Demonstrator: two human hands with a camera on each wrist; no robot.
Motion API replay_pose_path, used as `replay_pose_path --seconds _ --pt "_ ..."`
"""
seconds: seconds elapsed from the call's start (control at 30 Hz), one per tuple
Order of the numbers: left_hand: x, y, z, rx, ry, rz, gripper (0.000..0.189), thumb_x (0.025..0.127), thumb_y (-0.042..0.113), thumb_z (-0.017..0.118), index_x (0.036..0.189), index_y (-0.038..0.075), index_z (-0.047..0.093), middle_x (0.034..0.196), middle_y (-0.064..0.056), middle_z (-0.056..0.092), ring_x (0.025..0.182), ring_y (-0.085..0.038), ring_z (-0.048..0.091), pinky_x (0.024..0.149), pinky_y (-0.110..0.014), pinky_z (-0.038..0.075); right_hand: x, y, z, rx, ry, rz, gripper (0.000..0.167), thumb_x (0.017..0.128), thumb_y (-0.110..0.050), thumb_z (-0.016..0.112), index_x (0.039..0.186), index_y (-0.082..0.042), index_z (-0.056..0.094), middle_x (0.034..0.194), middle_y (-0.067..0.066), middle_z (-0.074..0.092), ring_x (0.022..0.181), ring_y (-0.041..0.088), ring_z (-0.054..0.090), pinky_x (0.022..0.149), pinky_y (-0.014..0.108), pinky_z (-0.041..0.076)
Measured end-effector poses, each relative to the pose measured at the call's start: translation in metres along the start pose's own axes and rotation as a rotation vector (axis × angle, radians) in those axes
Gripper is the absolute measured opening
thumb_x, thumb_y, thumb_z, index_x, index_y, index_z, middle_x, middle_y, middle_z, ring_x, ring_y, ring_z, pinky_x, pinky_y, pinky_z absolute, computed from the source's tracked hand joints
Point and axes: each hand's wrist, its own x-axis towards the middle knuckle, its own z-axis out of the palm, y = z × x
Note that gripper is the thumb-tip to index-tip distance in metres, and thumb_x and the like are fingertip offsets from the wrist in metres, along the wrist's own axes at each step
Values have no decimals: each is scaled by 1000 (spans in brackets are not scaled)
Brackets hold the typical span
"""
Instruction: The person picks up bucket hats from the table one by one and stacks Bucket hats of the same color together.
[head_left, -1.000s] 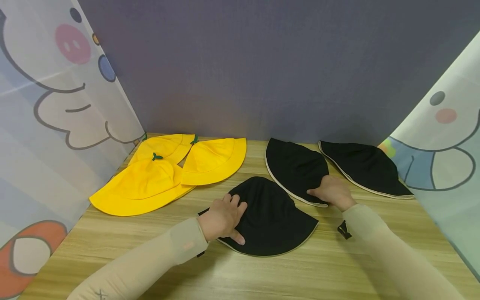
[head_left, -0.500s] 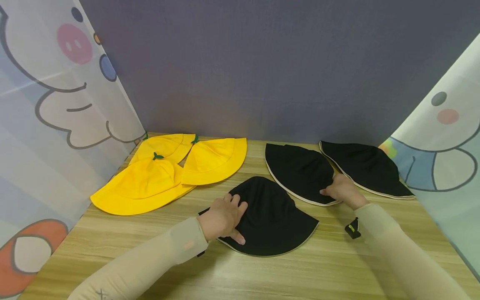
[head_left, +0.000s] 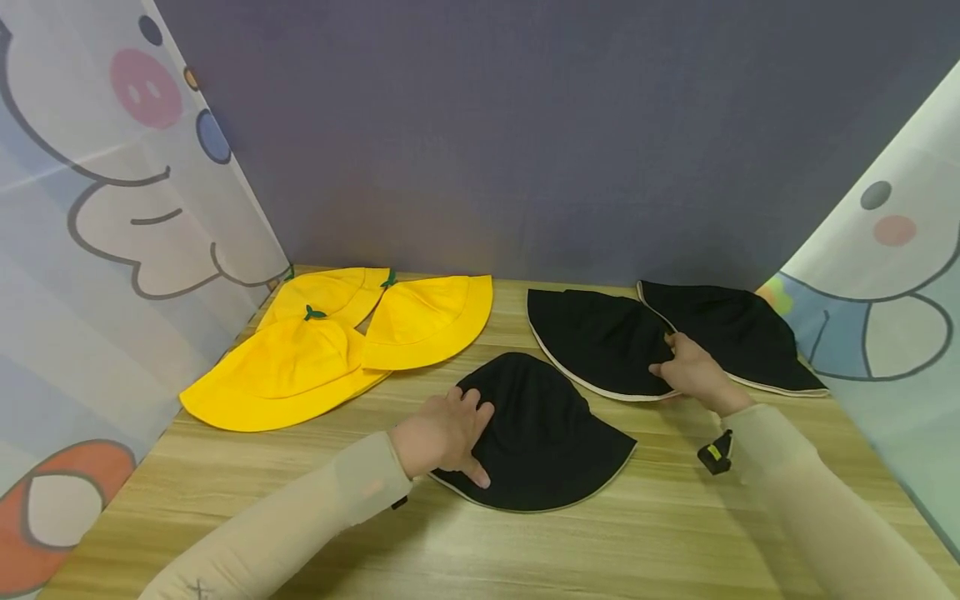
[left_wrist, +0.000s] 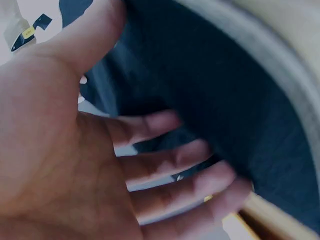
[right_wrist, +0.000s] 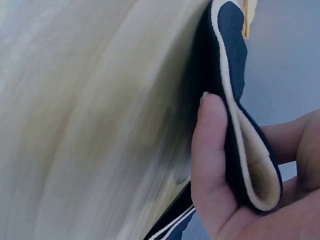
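A folded black bucket hat (head_left: 543, 437) with a pale trim lies flat at the front middle of the table in the head view. On its left side rests my left hand (head_left: 444, 433), fingers spread over the cloth and thumb towards the brim. The left wrist view has those fingers (left_wrist: 165, 165) fairly straight against the dark fabric. Farther back, my right hand (head_left: 697, 373) pinches the right corner of another black bucket hat (head_left: 592, 337). Its cream lining shows at the doubled brim (right_wrist: 231, 95) in the right wrist view, between thumb and fingers.
A third black hat (head_left: 731, 329) lies at the back right, touching the pinched one in this view. Several yellow hats (head_left: 285, 367) with green sprout tips overlap at the back left. A grey wall (head_left: 525, 142) and cartoon-printed side panels enclose the wooden table (head_left: 562, 554).
My right hand has moved right and slightly back, turning the black hat it pinches so its brim lies closer to level. My left hand has stayed almost still on the front hat.
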Motion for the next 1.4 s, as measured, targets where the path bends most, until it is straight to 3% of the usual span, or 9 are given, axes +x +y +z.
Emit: replay_pose_path --seconds 0.23,0.37,0.53,0.63,0.77,0.9,1.0,1.23,1.4 --pt "21 -17 -28 -222 -85 28 69 96 59 61 147 13 53 144 -6 58 130 -24 56 106 -40 46 -1 -1 -8 89 -35 12 74 102 -1 43 153 17 -8 157 43 -4 139 60 23 80 43 60" --pt "42 -34 -45 -337 -115 44 59 101 50 58 141 7 58 134 -8 64 122 -24 60 104 -39 46 0 1 -11 128 -46 15 73 101 0 40 153 16 -9 155 43 7 139 58 26 82 43 59" --pt "65 -51 -57 -366 -27 52 42 102 42 61 120 5 67 99 -7 66 93 -23 62 89 -37 51 1 -1 -11 170 -58 19 70 101 2 35 153 16 -9 153 43 12 140 57 27 85 44 59" --pt "81 -60 -59 -365 58 38 37 103 38 61 119 5 67 99 -6 66 90 -23 62 86 -39 51 2 -2 -12 190 -57 23 67 101 2 35 153 16 -6 152 43 13 139 56 28 86 44 58" --pt "105 -69 -59 -460 128 30 30 104 31 57 113 3 66 101 -10 67 87 -26 62 80 -40 51 2 -4 -14 201 -67 17 68 104 1 37 154 14 -8 156 42 2 141 58 24 86 44 58" --pt "127 -74 -61 -560 169 4 45 106 31 53 137 -1 54 131 -17 62 114 -31 61 98 -42 49 2 -5 -17 211 -77 -6 74 106 -3 44 153 14 -11 158 41 -11 143 60 15 86 43 58" --pt "137 -74 -62 -632 180 -19 62 107 35 52 154 -1 35 152 -18 46 136 -34 49 112 -45 39 2 -5 -17 239 -86 -6 77 106 -5 47 153 14 -11 158 40 -14 144 59 10 87 42 58" --pt "149 -68 -61 -721 171 -47 66 106 38 53 157 1 32 158 -18 38 143 -33 40 115 -45 35 1 -4 -17 294 -118 1 83 106 -8 50 155 9 -15 159 36 -20 144 57 16 86 39 57" --pt "155 -63 -58 -736 143 -63 70 106 39 53 159 3 26 163 -19 25 147 -35 32 117 -47 32 1 0 -18 287 -144 -11 84 105 -8 52 156 8 -13 160 32 -22 147 57 6 89 43 56"
